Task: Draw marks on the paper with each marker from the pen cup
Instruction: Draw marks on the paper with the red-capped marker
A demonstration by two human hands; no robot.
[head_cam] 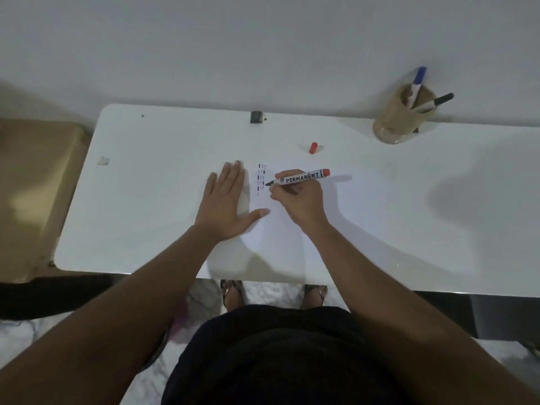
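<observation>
- Dark clothing [280, 355] fills the near edge, bare forearms reaching over a glossy white table [146, 200] with rounded corners.
- Left hand [226, 201] lies flat and released, pinning thin white paper [292, 229].
- Right hand [296, 200] grasps a red-ended marker [301, 177] lettered PERMANENT, dark tip on the sheet beside short dashed marks [261, 178].
- Its red cap [313, 147] lies just beyond the paper.
- Round tan pen cup [399, 118], far right, holds a blue-capped marker [417, 84] and a black-capped marker [435, 102].

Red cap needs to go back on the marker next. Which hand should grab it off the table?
Left, probably. The left hand lies flat and empty on the paper, while the right hand grips the marker. The red cap stands beyond both.
</observation>
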